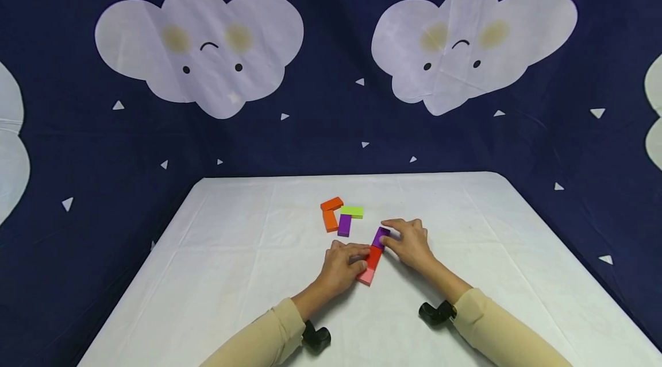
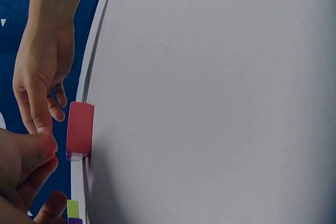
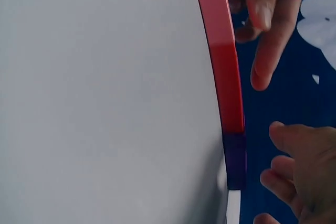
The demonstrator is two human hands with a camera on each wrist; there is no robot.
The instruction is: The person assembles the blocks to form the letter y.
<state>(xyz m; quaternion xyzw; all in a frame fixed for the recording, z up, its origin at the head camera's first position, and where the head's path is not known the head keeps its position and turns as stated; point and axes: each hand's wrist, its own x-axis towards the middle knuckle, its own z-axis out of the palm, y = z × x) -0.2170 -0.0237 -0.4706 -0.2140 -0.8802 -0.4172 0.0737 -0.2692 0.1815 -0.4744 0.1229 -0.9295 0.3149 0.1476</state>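
Note:
A pink block [image 1: 366, 276], a red block [image 1: 373, 258] and a purple block [image 1: 381, 236] lie end to end in one slanted row on the white table. My left hand [image 1: 339, 266] is over the left side of the row, by the red and pink blocks. Around the purple block at the far end, my right hand [image 1: 410, 242] has its thumb and index finger spread. In the right wrist view, a gap shows between the row's red block [image 3: 227, 87] and the left fingertips. The right thumb also appears apart from the purple block [image 3: 235, 161] there.
Beyond the row lie two orange blocks [image 1: 330, 220], a lime green block [image 1: 351, 212] and another purple block [image 1: 344, 225], close together. The white table [image 1: 233, 263] meets a dark blue cloth [image 1: 331, 126] with clouds at the back. Black wrist devices [image 1: 437, 313] sit by both sleeves.

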